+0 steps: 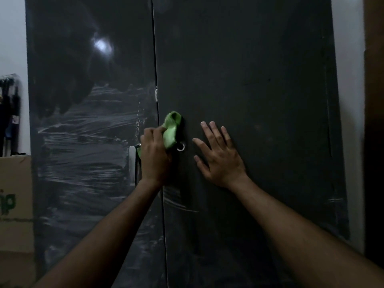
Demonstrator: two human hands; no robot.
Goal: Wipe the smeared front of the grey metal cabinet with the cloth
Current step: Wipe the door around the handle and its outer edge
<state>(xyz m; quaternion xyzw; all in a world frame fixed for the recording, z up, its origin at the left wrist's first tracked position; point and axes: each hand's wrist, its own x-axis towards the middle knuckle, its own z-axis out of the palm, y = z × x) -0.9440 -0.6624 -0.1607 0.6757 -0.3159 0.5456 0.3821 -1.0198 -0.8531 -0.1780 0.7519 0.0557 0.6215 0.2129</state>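
Cloth (pixel 171 129) bunched in left hand (pixel 154 157) fingers against cabinet (pixel 259 80); right hand (pixel 220 159) fingers splayed flat.

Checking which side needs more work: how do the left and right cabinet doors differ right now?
The left door is covered in whitish streaky smears; the right door looks mostly clean, with faint streaks low near the seam. The right hand lies flat on the right door; the left hand holds the cloth at the seam. Both are dark grey.

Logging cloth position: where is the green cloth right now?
Head view, centre: the green cloth is bunched in the left hand, pressed against the cabinet at the door seam, just above the keyhole.
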